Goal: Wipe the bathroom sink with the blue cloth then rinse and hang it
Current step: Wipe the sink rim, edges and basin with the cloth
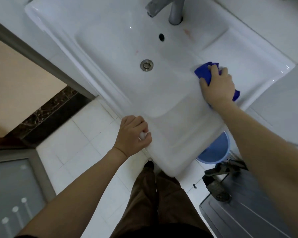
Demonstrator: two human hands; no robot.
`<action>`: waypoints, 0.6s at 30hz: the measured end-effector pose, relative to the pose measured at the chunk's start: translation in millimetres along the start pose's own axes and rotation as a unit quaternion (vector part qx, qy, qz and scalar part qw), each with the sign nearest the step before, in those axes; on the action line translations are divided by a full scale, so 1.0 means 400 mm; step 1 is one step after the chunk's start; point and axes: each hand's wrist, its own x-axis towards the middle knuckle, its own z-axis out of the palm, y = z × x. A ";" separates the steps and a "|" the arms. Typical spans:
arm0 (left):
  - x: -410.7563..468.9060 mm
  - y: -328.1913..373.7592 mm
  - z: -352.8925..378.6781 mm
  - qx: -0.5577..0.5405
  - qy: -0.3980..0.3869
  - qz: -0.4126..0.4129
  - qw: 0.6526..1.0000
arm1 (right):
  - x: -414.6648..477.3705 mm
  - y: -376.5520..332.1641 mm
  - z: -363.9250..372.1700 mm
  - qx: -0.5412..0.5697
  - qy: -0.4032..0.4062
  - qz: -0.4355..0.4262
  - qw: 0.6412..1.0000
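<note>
A white rectangular bathroom sink (110, 48) fills the upper middle of the view, with a metal drain (146, 65) and a grey faucet (169, 9) at the back. My right hand (217, 85) presses a bunched blue cloth (204, 72) onto the sink's right rim, beside the basin edge. Part of the cloth sticks out behind the palm. My left hand (133, 135) rests curled on the sink's front left corner, its fingers closed around something small and white that I cannot identify.
A blue bucket (215, 150) stands on the white tiled floor under the sink's front right. Dark sandals (218, 179) lie beside a grey ribbed surface at the lower right. A grey door frame (41, 60) runs along the left. A white fixture (286, 103) stands at the right.
</note>
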 end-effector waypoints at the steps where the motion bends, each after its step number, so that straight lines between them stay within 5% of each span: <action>1: -0.001 0.000 -0.001 0.001 -0.001 0.003 1.000 | -0.023 -0.024 0.006 -0.006 -0.001 0.002 1.000; 8: -0.001 0.002 -0.012 0.011 -0.033 -0.001 0.999 | -0.254 -0.106 0.018 -0.040 -0.127 -0.206 0.969; 14: 0.002 0.007 -0.016 0.022 -0.030 -0.008 0.999 | -0.118 0.093 -0.111 -0.153 -0.067 -0.059 0.984; 18: 0.002 0.010 -0.012 0.027 -0.033 -0.008 0.999 | -0.197 0.215 -0.184 -0.044 0.009 0.070 0.997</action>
